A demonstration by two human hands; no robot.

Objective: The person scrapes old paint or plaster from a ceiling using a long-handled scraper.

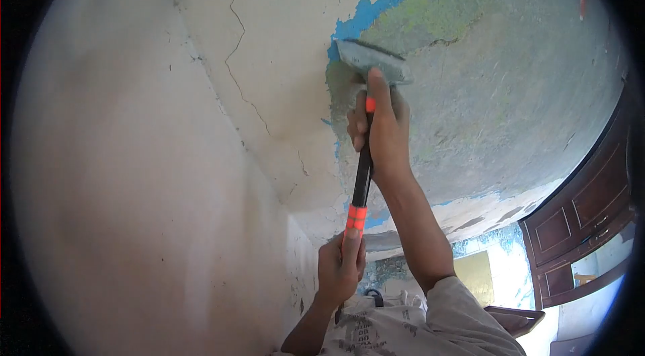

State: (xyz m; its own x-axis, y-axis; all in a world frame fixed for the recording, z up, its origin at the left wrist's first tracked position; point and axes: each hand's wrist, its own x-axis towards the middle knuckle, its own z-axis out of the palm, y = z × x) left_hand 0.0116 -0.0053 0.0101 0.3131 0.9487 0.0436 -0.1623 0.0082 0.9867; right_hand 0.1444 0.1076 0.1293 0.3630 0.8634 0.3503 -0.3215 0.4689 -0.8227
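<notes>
A long-handled scraper point(363, 178) with a wide grey blade point(373, 61), a black shaft and orange bands stands nearly upright in my view. Wrapped round the shaft just below the blade is my right hand point(386, 121), its thumb lying up against the blade's base. Lower down, my left hand point(341, 268) grips the orange end of the handle. The blade's far edge lies at the border of the cream paint point(282, 26) and the bared grey wall point(484, 100). Some of the wall behind the blade and hands is hidden.
Blue paint point(383, 6) and a green patch point(430, 16) show along the ragged edge. A thin crack point(232, 53) runs through the cream paint. A plain wall point(134, 208) rises at left. Dark wooden cabinets point(584, 201) stand at lower right.
</notes>
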